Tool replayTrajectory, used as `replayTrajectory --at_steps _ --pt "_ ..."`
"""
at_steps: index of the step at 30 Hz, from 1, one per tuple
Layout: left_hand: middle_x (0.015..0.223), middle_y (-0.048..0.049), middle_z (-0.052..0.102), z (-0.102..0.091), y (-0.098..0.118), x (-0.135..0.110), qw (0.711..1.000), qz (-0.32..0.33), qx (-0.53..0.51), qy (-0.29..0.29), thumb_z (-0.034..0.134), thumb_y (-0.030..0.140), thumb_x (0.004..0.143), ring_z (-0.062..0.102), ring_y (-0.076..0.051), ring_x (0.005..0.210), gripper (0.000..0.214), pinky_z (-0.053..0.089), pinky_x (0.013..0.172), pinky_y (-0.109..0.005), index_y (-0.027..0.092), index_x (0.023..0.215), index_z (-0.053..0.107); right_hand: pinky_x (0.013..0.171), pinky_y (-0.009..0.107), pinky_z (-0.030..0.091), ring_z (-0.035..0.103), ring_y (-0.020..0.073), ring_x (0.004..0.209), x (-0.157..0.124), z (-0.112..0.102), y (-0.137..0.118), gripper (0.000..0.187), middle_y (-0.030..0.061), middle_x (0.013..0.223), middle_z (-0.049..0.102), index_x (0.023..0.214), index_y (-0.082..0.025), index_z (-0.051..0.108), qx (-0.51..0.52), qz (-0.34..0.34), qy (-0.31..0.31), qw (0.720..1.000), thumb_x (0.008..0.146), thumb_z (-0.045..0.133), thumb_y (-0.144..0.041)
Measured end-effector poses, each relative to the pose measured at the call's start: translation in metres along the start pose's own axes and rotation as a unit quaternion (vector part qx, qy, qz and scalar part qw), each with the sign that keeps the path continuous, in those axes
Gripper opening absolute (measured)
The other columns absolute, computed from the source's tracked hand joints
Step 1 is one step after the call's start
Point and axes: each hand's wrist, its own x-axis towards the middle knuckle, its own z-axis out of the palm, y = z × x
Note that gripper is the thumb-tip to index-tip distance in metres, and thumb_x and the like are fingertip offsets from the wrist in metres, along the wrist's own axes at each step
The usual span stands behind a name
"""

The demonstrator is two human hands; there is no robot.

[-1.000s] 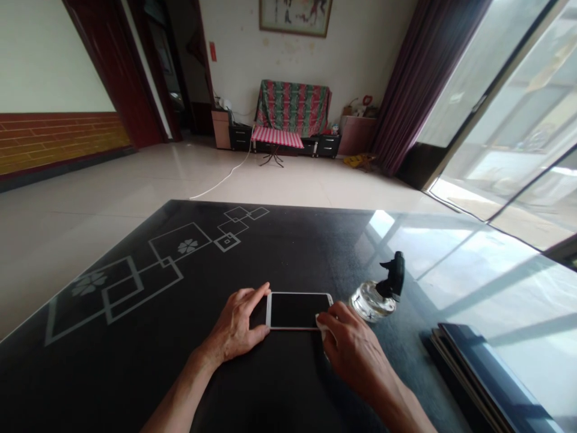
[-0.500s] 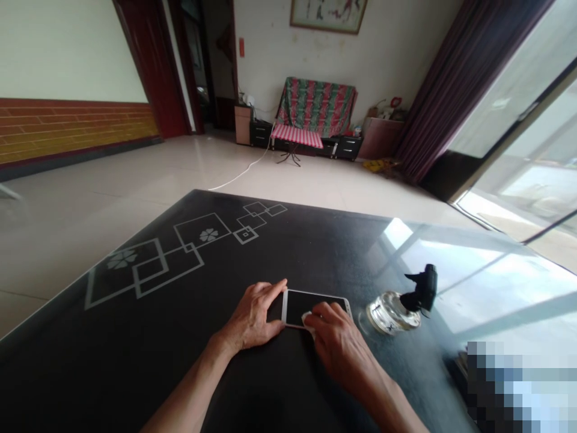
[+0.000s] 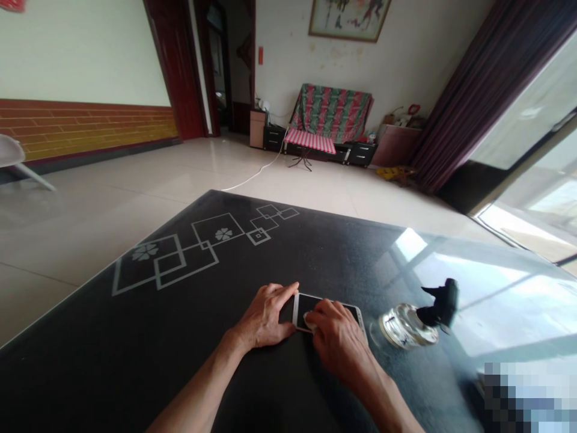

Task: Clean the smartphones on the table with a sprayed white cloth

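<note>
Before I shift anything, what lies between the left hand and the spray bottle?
The head view shows the phone there, with the right hand over it, holding something small and white.

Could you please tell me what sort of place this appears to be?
Probably a home's living room: there are a framed picture, a long curtain, and a patterned cloth draped over something by low drawers.

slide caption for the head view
On a dark table, left hand braces a phone; right hand holds a white wad against it.
</note>
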Motion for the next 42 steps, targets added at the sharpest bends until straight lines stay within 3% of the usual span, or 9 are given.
replayTrajectory --at_steps 5,11,17,30,34,38,42 --pt "0.127 -0.0037 0.059 -0.001 0.002 0.0 1.0 -0.001 0.002 0.0 0.066 0.02 0.065 0.048 -0.026 0.114 0.083 0.036 0.103 -0.042 0.023 0.142 0.034 0.074 0.028 0.038 0.051 0.0173 0.08 0.001 0.0 0.02 0.028 0.0028 0.089 0.057 0.09 -0.026 0.067 -0.027 0.03 0.024 0.999 0.079 0.05 -0.008" --pt "0.127 -0.004 0.06 0.0 0.0 0.001 1.0 -0.002 0.001 -0.005 0.067 0.022 0.064 0.048 -0.027 0.115 0.086 0.036 0.103 -0.043 0.022 0.143 0.033 0.075 0.029 0.039 0.05 0.0173 0.082 0.016 0.01 0.01 0.029 0.0038 0.096 0.058 0.097 -0.025 0.066 -0.023 -0.004 0.038 0.999 0.081 0.05 -0.007" --pt "0.126 -0.0043 0.06 0.001 0.0 0.001 1.0 0.0 0.004 0.007 0.068 0.023 0.064 0.049 -0.027 0.114 0.085 0.036 0.104 -0.043 0.022 0.142 0.035 0.079 0.03 0.041 0.052 0.0184 0.089 -0.007 0.011 0.011 0.033 0.0047 0.101 0.058 0.108 -0.026 0.064 0.009 -0.03 0.045 0.998 0.085 0.047 -0.01" --pt "0.129 -0.0082 0.058 -0.004 0.001 0.002 0.999 0.014 0.037 -0.001 0.068 0.03 0.07 0.052 -0.027 0.116 0.074 0.039 0.102 -0.041 0.022 0.139 0.042 0.084 0.033 0.042 0.056 0.0191 0.088 -0.007 0.024 0.026 0.028 0.0065 0.098 0.062 0.099 -0.02 0.068 -0.009 -0.022 0.157 0.987 0.082 0.047 -0.013" --pt "0.132 -0.0096 0.056 -0.004 0.003 0.002 0.998 0.027 0.054 -0.004 0.07 0.029 0.066 0.052 -0.028 0.117 0.08 0.038 0.103 -0.04 0.02 0.14 0.04 0.083 0.031 0.041 0.056 0.0184 0.087 -0.008 0.024 0.025 0.026 0.0059 0.096 0.063 0.097 -0.02 0.068 -0.01 -0.021 0.16 0.987 0.081 0.049 -0.012" --pt "0.142 -0.0108 0.047 -0.002 0.007 0.004 0.997 0.036 0.073 -0.019 0.073 0.037 0.066 0.046 -0.031 0.123 0.086 0.036 0.104 -0.045 0.019 0.142 0.036 0.082 0.031 0.04 0.055 0.0178 0.085 -0.007 0.025 0.024 0.026 0.0051 0.094 0.063 0.095 -0.021 0.069 -0.01 -0.013 0.158 0.987 0.08 0.05 -0.011" --pt "0.14 -0.0071 0.05 0.0 0.008 0.005 0.996 0.035 0.078 -0.037 0.071 0.039 0.071 0.045 -0.03 0.122 0.081 0.036 0.103 -0.047 0.023 0.142 0.036 0.081 0.031 0.04 0.054 0.0177 0.085 -0.006 0.027 0.024 0.026 0.0046 0.093 0.062 0.094 -0.021 0.069 0.004 -0.005 0.163 0.987 0.079 0.05 -0.009"
